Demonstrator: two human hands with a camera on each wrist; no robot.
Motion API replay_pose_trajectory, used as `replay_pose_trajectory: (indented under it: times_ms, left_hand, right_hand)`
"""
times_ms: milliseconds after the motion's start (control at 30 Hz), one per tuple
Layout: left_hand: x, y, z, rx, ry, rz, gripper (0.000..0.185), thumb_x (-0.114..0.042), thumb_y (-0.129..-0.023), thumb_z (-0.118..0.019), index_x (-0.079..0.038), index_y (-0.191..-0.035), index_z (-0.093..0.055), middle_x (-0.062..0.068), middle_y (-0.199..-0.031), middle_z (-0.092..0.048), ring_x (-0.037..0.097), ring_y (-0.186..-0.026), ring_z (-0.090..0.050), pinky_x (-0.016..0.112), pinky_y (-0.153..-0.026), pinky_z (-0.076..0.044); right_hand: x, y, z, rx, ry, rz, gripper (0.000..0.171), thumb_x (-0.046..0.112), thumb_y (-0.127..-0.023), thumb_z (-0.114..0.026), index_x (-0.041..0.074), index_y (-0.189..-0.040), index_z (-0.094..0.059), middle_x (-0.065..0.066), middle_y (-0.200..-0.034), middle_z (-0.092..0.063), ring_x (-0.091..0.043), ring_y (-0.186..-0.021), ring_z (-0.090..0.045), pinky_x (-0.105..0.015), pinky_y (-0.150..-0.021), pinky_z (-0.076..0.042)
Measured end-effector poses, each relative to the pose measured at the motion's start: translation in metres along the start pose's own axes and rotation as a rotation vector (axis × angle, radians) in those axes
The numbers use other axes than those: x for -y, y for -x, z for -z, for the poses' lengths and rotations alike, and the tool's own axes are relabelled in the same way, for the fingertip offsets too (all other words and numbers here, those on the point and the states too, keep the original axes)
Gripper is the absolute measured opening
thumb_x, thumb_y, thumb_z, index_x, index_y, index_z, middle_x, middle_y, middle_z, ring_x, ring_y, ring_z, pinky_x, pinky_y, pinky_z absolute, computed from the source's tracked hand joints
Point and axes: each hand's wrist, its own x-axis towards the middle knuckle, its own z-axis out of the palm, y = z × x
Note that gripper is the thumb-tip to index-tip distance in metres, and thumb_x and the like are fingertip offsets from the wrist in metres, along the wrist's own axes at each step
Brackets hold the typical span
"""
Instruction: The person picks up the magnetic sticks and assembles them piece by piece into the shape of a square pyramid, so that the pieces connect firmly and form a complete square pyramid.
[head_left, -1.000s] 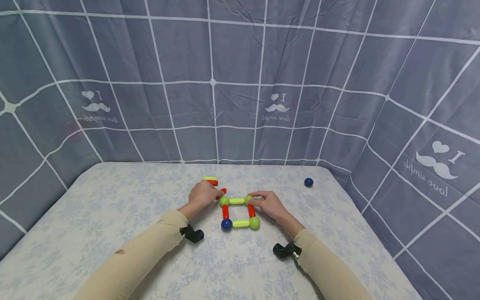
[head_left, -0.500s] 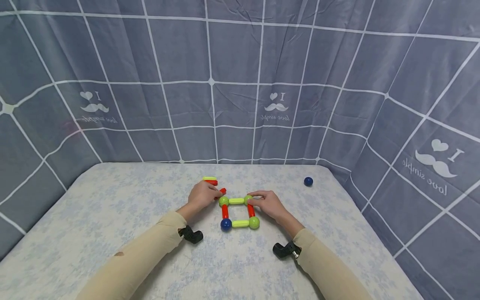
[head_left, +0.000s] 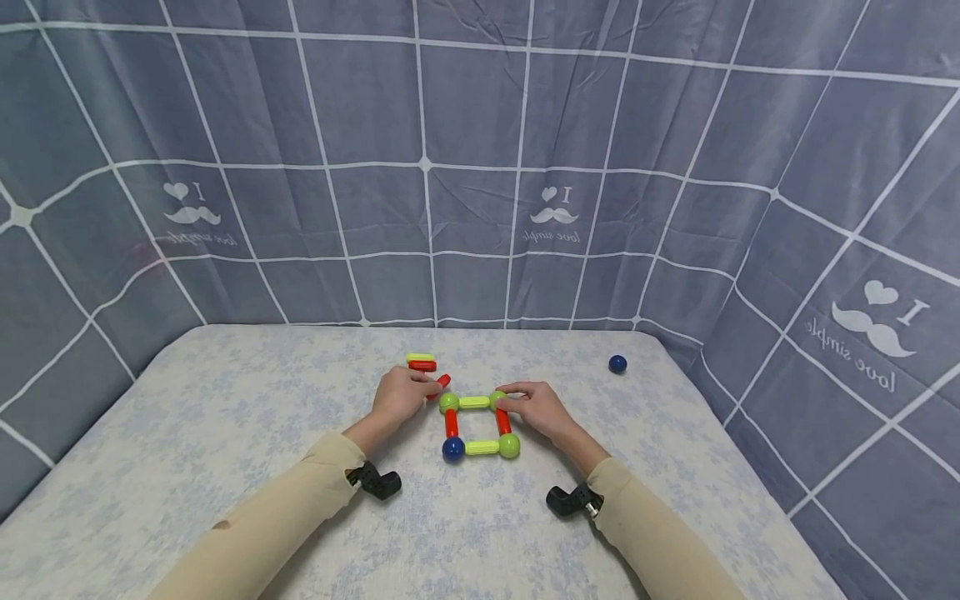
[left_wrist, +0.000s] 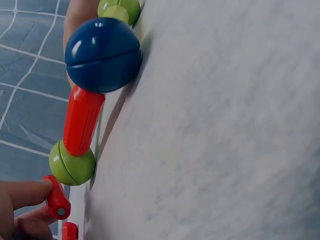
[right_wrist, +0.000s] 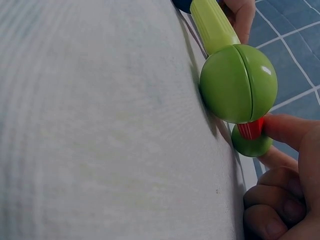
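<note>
A flat square of toy rods and balls (head_left: 477,425) lies on the table: green balls, one blue ball (head_left: 452,449), red and yellow-green rods. My left hand (head_left: 429,386) pinches a loose red rod (head_left: 443,381) just left of the square's far-left green ball (head_left: 448,402). In the left wrist view that rod (left_wrist: 56,201) sits between my fingertips (left_wrist: 22,194), close to the green ball (left_wrist: 72,165). My right hand (head_left: 506,400) pinches the square's far-right corner; the right wrist view shows its fingers (right_wrist: 295,132) on the red rod (right_wrist: 250,129) there.
A loose yellow-green rod (head_left: 420,357) and a red rod (head_left: 422,366) lie just beyond my left hand. A single blue ball (head_left: 617,363) rests near the table's far right edge. Grey checked curtains (head_left: 480,167) close in the pale floral table (head_left: 225,433) on three sides.
My left hand and forearm have drawn back slightly to the left with the red rod. The right hand and the square have stayed put.
</note>
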Motion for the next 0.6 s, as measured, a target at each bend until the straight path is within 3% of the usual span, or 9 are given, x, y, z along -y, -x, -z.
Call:
replay_pose_trajectory:
  times_ms: [100, 233, 433, 600]
  left_hand:
    - [0.0, 0.005, 0.002, -0.001, 0.045, 0.011, 0.022, -0.028, -0.086, -0.078, -0.01, -0.098, -0.082, 0.002, -0.084, -0.072, 0.018, -0.068, -0.054, 0.027, -0.058, -0.039]
    - [-0.001, 0.014, 0.004, -0.006, 0.136, 0.016, 0.022, -0.028, -0.086, -0.078, -0.011, -0.1, -0.082, 0.004, -0.1, -0.074, 0.019, -0.082, -0.055, 0.028, -0.064, -0.04]
    - [-0.003, 0.027, 0.002, 0.042, 0.313, 0.032, 0.024, -0.026, -0.088, -0.078, -0.01, -0.105, -0.081, 0.008, -0.113, -0.075, 0.023, -0.113, -0.059, 0.037, -0.089, -0.044]
    - [-0.004, 0.039, -0.003, 0.065, 0.391, 0.02, 0.025, -0.025, -0.088, -0.077, -0.008, -0.106, -0.08, 0.008, -0.113, -0.075, 0.026, -0.119, -0.06, 0.046, -0.103, -0.043]
  right_hand:
    - [0.0, 0.0, 0.0, 0.004, 0.002, 0.003, 0.031, 0.039, -0.087, -0.078, 0.026, -0.115, -0.077, 0.006, -0.057, -0.038, -0.014, -0.056, -0.034, -0.028, -0.056, -0.032]
    - [0.0, 0.0, 0.0, 0.009, 0.004, 0.007, 0.031, 0.039, -0.087, -0.078, 0.026, -0.115, -0.077, 0.006, -0.057, -0.037, -0.014, -0.056, -0.033, -0.028, -0.056, -0.032]
    - [0.0, -0.001, 0.0, -0.005, 0.027, 0.003, 0.033, 0.041, -0.087, -0.078, 0.025, -0.116, -0.077, 0.006, -0.06, -0.037, -0.014, -0.057, -0.032, -0.028, -0.057, -0.031]
    - [0.0, -0.001, 0.0, -0.008, 0.027, -0.001, 0.031, 0.04, -0.087, -0.078, 0.025, -0.114, -0.078, 0.005, -0.061, -0.04, -0.015, -0.059, -0.032, -0.029, -0.058, -0.031]
